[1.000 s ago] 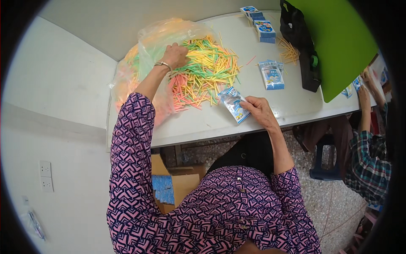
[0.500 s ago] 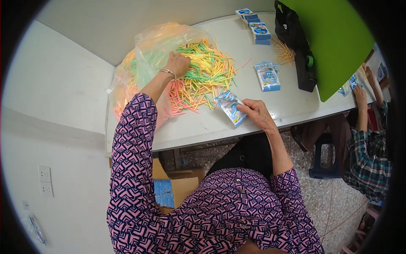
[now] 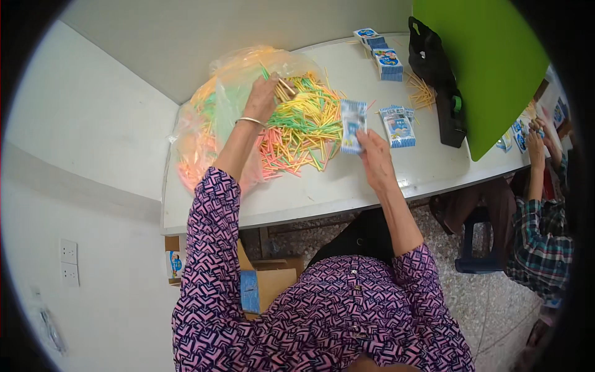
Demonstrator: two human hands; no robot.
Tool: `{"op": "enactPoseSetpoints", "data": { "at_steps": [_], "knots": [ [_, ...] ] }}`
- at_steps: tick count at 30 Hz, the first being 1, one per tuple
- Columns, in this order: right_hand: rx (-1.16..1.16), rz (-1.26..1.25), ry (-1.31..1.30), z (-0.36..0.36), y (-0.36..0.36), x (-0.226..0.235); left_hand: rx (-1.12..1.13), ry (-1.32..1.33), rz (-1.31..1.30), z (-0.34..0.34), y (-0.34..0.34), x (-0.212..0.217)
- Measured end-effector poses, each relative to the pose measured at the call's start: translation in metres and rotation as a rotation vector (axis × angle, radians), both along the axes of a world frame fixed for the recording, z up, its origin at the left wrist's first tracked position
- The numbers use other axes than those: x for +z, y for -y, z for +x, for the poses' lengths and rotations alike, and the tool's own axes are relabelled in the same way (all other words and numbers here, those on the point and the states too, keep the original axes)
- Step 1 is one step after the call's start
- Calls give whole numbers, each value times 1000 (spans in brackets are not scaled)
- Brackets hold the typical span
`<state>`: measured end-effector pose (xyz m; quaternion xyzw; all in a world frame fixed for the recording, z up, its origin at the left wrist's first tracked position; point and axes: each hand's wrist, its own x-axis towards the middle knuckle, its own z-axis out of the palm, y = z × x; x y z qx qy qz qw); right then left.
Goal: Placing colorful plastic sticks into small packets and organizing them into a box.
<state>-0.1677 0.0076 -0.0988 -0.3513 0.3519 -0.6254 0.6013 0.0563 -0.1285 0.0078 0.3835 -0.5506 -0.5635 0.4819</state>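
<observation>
My left hand [image 3: 263, 99] is over the back of a heap of thin coloured sticks [image 3: 304, 133], yellow, green, pink and orange. Several sticks [image 3: 283, 90] poke out from its closed fingers. Beside that hand a clear plastic bag [image 3: 223, 93] spreads behind and left of the heap, with more sticks showing through it. In my right hand [image 3: 375, 158] a small blue and white packet [image 3: 353, 127] is pinched upright at its lower part, at the heap's right edge. Whether that packet has anything in it I cannot tell.
Another packet pile [image 3: 398, 126] lies to the right, and stacked packets [image 3: 388, 64] stand at the back. Loose yellow sticks [image 3: 422, 93] lie near a black tape dispenser [image 3: 450, 118]. A green divider [image 3: 483, 68] rises at the right; beyond it a co-worker's hands [image 3: 535, 141] handle packets.
My left hand has lifted from the heap with several sticks in its fingers. My right hand has raised the packet and turned it from tilted to upright.
</observation>
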Motion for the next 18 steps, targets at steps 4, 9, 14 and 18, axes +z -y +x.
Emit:
{"op": "enactPoseSetpoints", "data": {
  "at_steps": [4,9,14,18],
  "knots": [
    [-79,54,609,37,35,23,-25,-197,188,-27,-11,-21],
    [-86,48,959,52,74,-5,-30,-511,247,-85,-52,-51],
    [-113,20,975,62,68,-4,245,-475,3,-104,-72,-72],
    [-167,-31,885,61,63,2,202,-413,60,-103,-71,-76]
  ]
}}
